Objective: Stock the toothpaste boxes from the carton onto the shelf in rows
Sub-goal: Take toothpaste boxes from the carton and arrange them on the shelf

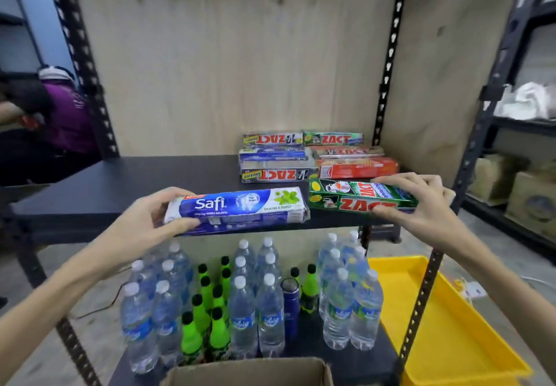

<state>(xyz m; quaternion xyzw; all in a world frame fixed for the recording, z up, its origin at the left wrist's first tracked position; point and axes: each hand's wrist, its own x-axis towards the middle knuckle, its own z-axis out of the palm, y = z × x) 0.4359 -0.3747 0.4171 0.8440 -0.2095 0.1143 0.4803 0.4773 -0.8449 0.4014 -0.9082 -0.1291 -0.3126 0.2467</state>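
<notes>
Left hand [156, 214] has the blue Safi box [237, 206] pinched at its left end, thumb under the near face and fingers curled over the top, so the box sticks out toward 3 o'clock from the palm. Right hand [421, 202] does the same on the right end of the green Zact box [361, 197], fingers over the far edge, thumb on the near side, box pointing toward 9 o'clock. Both boxes lie lengthwise along the front lip of the dark shelf [120, 187], nearly end to end. At 12 o'clock from them, the stocked boxes [316, 157] sit in rows against the back. Loads of bare shelf toward 9 o'clock. Both forearms reach up and inward. The carton [249, 372] sits at 6 o'clock, with water bottles [243, 310] below the shelf.
</notes>
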